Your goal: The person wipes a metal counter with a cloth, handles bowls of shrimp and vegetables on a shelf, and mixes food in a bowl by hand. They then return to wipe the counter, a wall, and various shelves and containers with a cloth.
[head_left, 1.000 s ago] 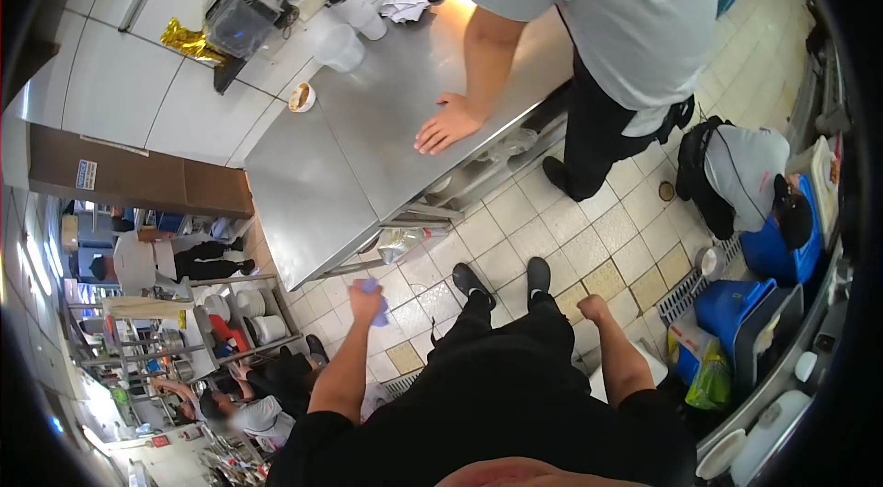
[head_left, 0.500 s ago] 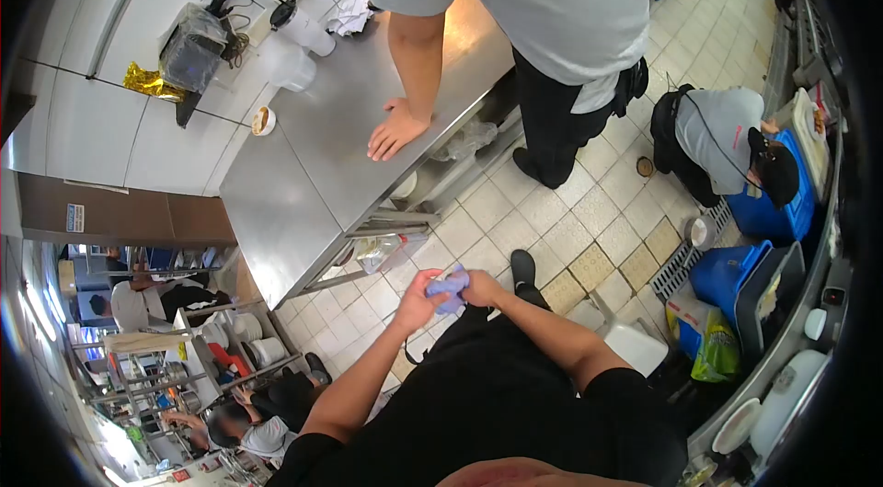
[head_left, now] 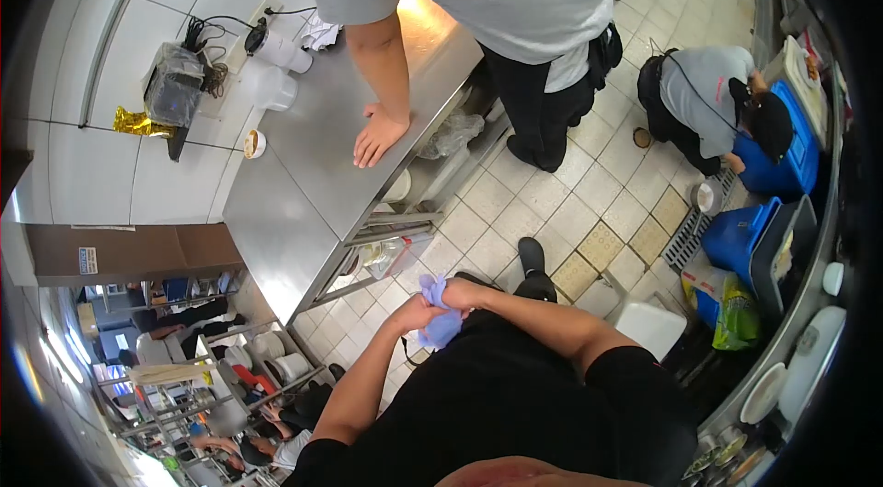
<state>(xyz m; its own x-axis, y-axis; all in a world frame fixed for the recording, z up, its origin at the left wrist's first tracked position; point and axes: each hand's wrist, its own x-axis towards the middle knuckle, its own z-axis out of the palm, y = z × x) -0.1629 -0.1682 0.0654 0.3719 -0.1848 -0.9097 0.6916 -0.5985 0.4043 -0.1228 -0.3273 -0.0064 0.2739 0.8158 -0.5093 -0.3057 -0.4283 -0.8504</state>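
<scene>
Both hands now hold the blue cloth (head_left: 440, 320) in front of the waist: left hand (head_left: 411, 312) gripping below, right hand (head_left: 463, 292) joined since a second ago.

A co-worker's hand (head_left: 377, 135) rests on the steel worktop (head_left: 303, 183) beyond.

Commercial kitchen, steel prep table (head_left: 303, 183) standing on tiled floor (head_left: 589, 202), floor drain grate (head_left: 685, 243), dish racks (head_left: 267, 363), uniformed staff working around.

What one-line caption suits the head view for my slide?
Both hands, left hand and right hand, grip a blue cloth beside a steel table.
</scene>
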